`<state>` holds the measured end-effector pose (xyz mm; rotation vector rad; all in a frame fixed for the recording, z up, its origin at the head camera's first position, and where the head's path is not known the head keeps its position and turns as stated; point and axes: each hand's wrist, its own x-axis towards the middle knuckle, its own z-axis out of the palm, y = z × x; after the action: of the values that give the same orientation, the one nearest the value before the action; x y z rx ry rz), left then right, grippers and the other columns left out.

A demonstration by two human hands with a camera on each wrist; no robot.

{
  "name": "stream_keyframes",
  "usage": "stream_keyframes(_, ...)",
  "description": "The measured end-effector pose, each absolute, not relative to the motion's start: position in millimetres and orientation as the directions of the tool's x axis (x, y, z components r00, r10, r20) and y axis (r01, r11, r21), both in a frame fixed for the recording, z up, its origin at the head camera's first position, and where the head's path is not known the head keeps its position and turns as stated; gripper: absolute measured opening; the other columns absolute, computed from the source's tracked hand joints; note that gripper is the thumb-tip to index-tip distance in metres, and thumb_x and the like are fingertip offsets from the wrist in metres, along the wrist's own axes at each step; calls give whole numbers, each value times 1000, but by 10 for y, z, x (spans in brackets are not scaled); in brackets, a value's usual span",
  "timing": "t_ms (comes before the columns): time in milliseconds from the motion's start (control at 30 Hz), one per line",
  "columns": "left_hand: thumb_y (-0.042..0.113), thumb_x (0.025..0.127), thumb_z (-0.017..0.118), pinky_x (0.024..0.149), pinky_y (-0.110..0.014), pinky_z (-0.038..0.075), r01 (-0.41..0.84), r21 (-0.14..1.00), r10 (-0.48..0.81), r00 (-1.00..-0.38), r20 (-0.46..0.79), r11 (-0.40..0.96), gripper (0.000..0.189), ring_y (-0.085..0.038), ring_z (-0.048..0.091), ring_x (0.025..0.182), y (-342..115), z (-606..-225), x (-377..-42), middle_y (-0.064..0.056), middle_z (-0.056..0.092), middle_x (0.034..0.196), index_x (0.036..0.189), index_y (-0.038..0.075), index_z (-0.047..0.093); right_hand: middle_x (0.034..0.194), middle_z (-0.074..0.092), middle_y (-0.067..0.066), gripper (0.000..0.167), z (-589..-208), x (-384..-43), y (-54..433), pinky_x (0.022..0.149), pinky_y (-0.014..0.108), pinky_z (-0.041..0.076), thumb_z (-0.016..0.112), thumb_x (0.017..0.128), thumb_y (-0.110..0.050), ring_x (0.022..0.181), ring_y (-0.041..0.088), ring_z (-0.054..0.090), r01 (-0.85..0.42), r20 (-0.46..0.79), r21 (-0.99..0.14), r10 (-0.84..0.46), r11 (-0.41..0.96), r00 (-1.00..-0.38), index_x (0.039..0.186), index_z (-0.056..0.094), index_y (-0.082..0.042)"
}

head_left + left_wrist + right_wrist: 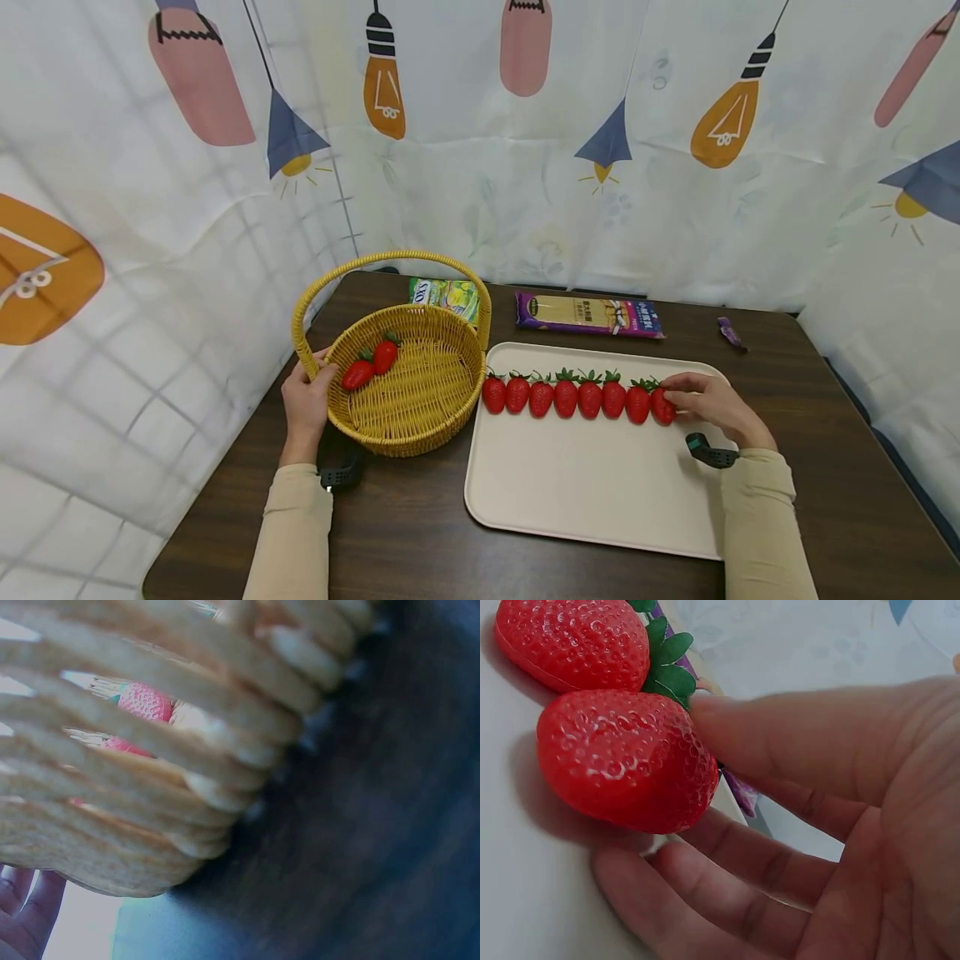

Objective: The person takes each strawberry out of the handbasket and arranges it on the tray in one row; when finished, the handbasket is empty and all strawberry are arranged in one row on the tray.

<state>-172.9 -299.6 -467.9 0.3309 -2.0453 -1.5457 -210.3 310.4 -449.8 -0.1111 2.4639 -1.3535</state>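
Note:
My left hand point(303, 408) grips the left side of the yellow wicker basket point(412, 443) where its arched handle meets the rim. Two red strawberries point(357, 375) with green leaves lie inside the basket, against its left wall. On the beige tray point(585, 492), several strawberries point(565, 398) form a side-by-side row along the upper part, leaves pointing away from me. At the row's right end, my right hand point(712, 407) pinches the last strawberry point(626, 761) between thumb and fingers. This strawberry sits close against its neighbour point(574, 645) in the right wrist view.
Behind the basket lies a green-and-yellow packet point(450, 297). A purple noodle package point(588, 315) is beyond the tray, and a small purple wrapped candy point(730, 333) lies to its right. Patterned curtains point(480, 183) surround the dark wooden table point(420, 533).

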Motion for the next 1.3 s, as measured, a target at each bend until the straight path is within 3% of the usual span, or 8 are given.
stream_keyframes(267,15,95,59,72,-13,46,130,937,-502,-816,286,323,20,-2,59,97,-2995,-4684,-1732,-13,65,126,91,-4,61,127,57,28,55,-4456,-2070,3116,79,30,54,51,101,-40,95,23,65,148,-226,-819,-75,554,-971,134,51,4)
stream_keyframes(500,15,95,59,70,-15,46,130,937,-501,-817,286,323,20,-1,58,94,-3008,-4672,-1715,-14,65,126,90,-4,60,131,53,29,56,-4460,-2087,3098,76,25,55,51,100,-39,94,20,59,169,-157,-859,66,483,-985,135,49,5)
stream_keyframes(700,13,95,59,70,-15,46,118,946,-502,-824,263,303,19,-1,57,96,-3011,-4659,-1699,-16,63,128,92,-5,60,128,56,21,53,-4414,-2106,2906,77,22,54,50,101,-38,101,25,54,121,-68,-901,139,418,-988,135,51,3)
stream_keyframes(900,14,96,58,71,-16,47,116,946,-490,-832,259,304,19,-3,57,99,-2959,-4689,-1692,-14,63,129,92,-5,58,109,66,1,46,-4343,-2113,2602,77,22,54,57,98,-38,99,26,61,106,-42,-938,194,330,-980,127,59,-3)
stream_keyframes(967,16,96,59,68,-17,47,117,943,-498,-825,268,313,21,-3,57,97,-2941,-4699,-1686,-13,64,127,90,-4,57,111,66,4,46,-4315,-2125,2478,78,22,54,57,97,-39,102,29,61,107,-52,-947,184,303,-982,126,59,-3)
stream_keyframes(1133,14,96,60,64,-20,44,141,934,-490,-819,297,330,22,1,56,94,-2933,-4647,-1670,-17,64,126,89,-6,57,120,63,19,44,-4207,-2157,2051,82,29,54,56,99,-34,95,17,63,28,-9,-964,71,264,-997,127,58,-1)
stream_keyframes(1200,13,96,60,65,-20,44,147,930,-486,-819,306,337,20,1,56,94,-2945,-4634,-1671,-17,64,126,88,-6,56,117,64,19,40,-4177,-2167,1838,83,33,55,58,99,-32,88,11,63,-33,33,-967,-3,251,-999,123,61,-1)
stream_keyframes(1300,14,95,60,67,-18,44,146,924,-492,-811,316,353,19,-3,58,97,-2972,-4665,-1695,-14,66,124,87,-3,55,114,64,18,34,-4142,-2176,1492,83,38,55,61,97,-29,91,16,63,-107,85,-972,-109,211,-990,117,63,-2)
